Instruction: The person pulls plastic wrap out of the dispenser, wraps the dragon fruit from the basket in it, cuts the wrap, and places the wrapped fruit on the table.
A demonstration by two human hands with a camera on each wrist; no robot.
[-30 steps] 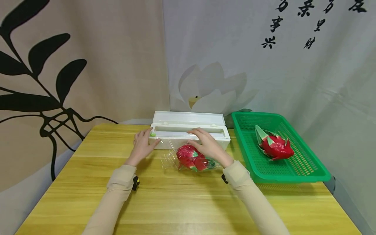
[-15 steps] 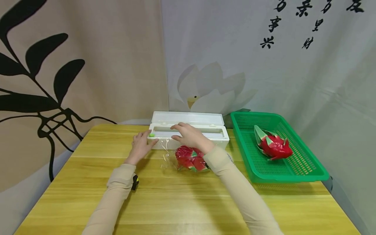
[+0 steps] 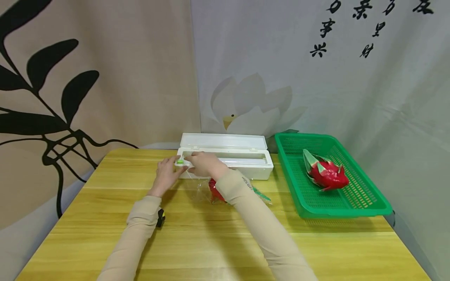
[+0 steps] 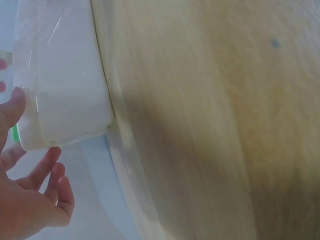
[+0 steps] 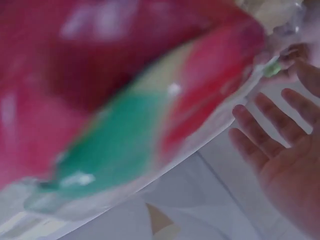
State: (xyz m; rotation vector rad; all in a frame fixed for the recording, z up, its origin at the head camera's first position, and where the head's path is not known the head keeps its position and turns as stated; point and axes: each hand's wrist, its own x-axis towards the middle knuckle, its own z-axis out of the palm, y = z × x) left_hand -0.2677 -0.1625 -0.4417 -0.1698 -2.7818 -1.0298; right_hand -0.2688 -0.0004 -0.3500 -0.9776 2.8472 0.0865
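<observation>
A white cling film dispenser (image 3: 246, 171) stands at the back of the table with its lid (image 3: 225, 140) raised. At its left end sits a green slide cutter (image 3: 180, 161). My left hand (image 3: 165, 173) grips that end; in the left wrist view the thumb lies on the long face of the dispenser (image 4: 70, 85) and fingers meet its end. My right hand (image 3: 205, 164) is over the dispenser's left part, close to the cutter, its fingers extended in the right wrist view. Under the right forearm lies a film-wrapped dragon fruit (image 3: 216, 192), partly hidden by the sleeve.
On the right stands a green basket (image 3: 295, 191) holding another dragon fruit (image 3: 330, 175). The wooden table (image 3: 197, 242) reaches back to a printed curtain (image 3: 154, 78) behind the dispenser. Clear film (image 3: 199, 191) spreads left of the wrapped fruit.
My right hand has moved left along the dispenser, from its middle to near the green cutter, its forearm now covering much of the wrapped dragon fruit. The left hand has kept its hold.
</observation>
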